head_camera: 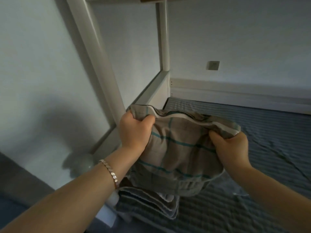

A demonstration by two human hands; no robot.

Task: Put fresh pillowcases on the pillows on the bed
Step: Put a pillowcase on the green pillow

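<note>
A beige pillowcase with teal check lines [178, 148] hangs above the bed, bulging as if a pillow fills it; the pillow itself is hidden inside. My left hand [134, 130] grips the upper left corner of its open edge. My right hand [230, 148] pinches the upper right corner, thumb on top. A white hem and dark zip line run between the two hands. Beneath the pillowcase lies a folded pile of grey-beige fabric [148, 202] at the bed's near left corner.
The bed carries a blue-grey striped sheet [269, 140]. White bunk-frame posts [101, 64] rise at the left and at the back corner [164, 39]. A wall socket [213, 65] sits on the far wall. A bracelet [110, 171] circles my left wrist.
</note>
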